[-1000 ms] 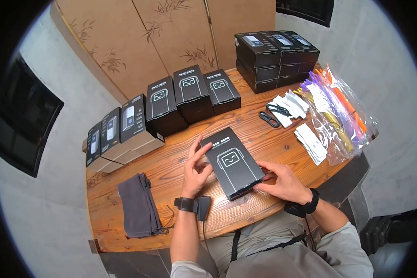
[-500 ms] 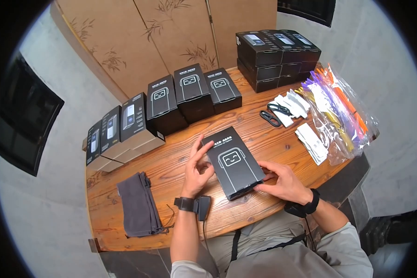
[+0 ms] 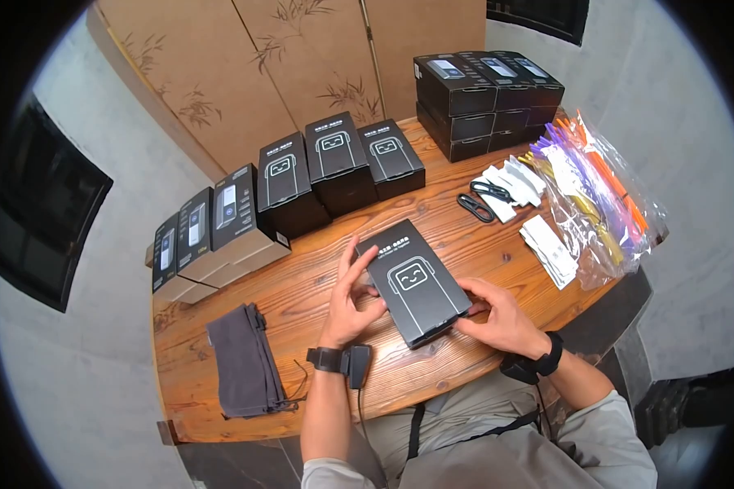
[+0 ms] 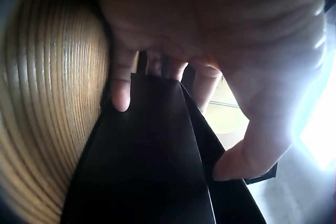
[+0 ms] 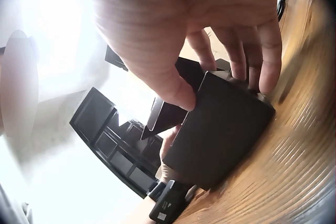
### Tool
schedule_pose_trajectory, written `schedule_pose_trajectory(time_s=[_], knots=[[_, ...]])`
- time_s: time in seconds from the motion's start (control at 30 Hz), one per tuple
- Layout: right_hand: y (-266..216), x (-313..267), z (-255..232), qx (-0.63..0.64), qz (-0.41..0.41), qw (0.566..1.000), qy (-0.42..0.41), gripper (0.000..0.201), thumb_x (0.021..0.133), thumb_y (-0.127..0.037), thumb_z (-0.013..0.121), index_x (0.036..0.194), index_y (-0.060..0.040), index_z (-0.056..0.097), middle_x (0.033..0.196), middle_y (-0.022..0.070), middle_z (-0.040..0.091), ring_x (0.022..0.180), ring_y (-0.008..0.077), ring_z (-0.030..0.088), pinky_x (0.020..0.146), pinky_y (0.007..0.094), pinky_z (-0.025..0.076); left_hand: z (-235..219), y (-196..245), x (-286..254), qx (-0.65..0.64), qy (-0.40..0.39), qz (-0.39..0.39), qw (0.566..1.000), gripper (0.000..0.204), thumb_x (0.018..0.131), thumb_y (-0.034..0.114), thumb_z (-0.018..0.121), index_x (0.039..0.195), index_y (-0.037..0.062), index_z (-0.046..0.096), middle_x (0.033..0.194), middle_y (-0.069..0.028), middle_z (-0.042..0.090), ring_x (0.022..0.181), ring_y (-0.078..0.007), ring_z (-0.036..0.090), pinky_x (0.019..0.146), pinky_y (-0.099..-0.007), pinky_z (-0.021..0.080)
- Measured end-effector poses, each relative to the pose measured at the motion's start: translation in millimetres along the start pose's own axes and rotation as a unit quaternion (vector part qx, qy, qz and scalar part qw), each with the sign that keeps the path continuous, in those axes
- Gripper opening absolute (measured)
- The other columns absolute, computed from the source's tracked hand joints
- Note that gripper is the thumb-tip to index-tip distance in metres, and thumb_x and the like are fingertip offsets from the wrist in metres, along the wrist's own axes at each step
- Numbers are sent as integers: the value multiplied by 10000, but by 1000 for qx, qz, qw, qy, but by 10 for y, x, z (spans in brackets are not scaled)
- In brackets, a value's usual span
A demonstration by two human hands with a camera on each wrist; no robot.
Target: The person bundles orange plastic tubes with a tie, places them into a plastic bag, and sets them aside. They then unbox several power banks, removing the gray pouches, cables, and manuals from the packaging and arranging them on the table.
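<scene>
A black box (image 3: 418,285) with a white-line smiling face on top is held low over the table, between both hands. On its left side, my left hand (image 3: 351,308) grips it, index fingertip on the upper left edge and thumb against the lower side. My right hand (image 3: 501,319) holds the lower right corner between thumb and fingers. Seen from the right wrist, the thumb and fingers lie on either side of the box's dark end (image 5: 226,129), while a thin black panel (image 5: 165,116) slants away from it. The left wrist view shows the box's long dark side (image 4: 147,150).
Several black boxes (image 3: 332,155) line the table's back left, and more are stacked (image 3: 489,106) at the back right. A grey drawstring pouch (image 3: 245,363) lies left. To the right are black cables (image 3: 475,209), white slips (image 3: 548,253) and a clear bag of coloured strips (image 3: 599,204).
The left thumb and fingers have spread and come closer against the box's side. The box and right hand have shifted slightly up and right.
</scene>
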State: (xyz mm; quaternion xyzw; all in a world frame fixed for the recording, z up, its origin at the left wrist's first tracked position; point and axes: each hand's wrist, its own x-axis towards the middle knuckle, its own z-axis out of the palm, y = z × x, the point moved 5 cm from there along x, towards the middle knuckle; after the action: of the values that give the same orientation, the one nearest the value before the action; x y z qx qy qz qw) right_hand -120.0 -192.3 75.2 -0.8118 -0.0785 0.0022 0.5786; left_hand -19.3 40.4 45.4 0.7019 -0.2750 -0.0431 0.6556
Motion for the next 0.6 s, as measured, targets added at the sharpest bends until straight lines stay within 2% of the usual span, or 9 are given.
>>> schedule_pose_trajectory(time_s=[0.13,0.23,0.43,0.53,0.6], knots=[[16,-4,-2,2,-3,1000,2,564,768,-92,736,1294,-2,556,1134,137,643,981,210,653,827,310,556,4,-19,0,1,-6,-6,1000,828,653,78,741,1440,109,484,1619,-130,143,1336,-190,428,832,-256,503],[13,-2,-6,2,-5,1000,2,565,769,-89,734,1298,-3,555,1133,138,642,990,209,650,828,310,557,3,-16,-6,23,-26,-11,999,872,661,126,762,1470,103,437,1624,-107,130,1420,-223,324,919,-312,501],[-18,-5,-11,11,-1,1000,-4,567,771,-83,729,1304,-5,552,1133,140,638,1004,208,647,831,311,560,9,-19,-12,21,-41,-14,999,942,643,150,789,1498,125,393,1635,-100,89,1446,-226,274,930,-311,484],[4,-8,-9,9,0,1000,-3,578,770,-78,730,1312,-4,545,1140,144,634,1008,211,647,831,312,561,17,-19,-14,-26,-49,-23,998,989,635,165,814,1514,133,363,1641,-96,63,1455,-224,253,934,-304,478],[1,-10,-12,15,2,1000,-5,588,768,-74,732,1319,-3,539,1146,147,631,1011,212,645,829,314,562,12,-25,-14,-35,-52,-15,998,1039,600,141,854,1515,135,360,1639,-110,32,1421,-220,312,894,-294,486]])
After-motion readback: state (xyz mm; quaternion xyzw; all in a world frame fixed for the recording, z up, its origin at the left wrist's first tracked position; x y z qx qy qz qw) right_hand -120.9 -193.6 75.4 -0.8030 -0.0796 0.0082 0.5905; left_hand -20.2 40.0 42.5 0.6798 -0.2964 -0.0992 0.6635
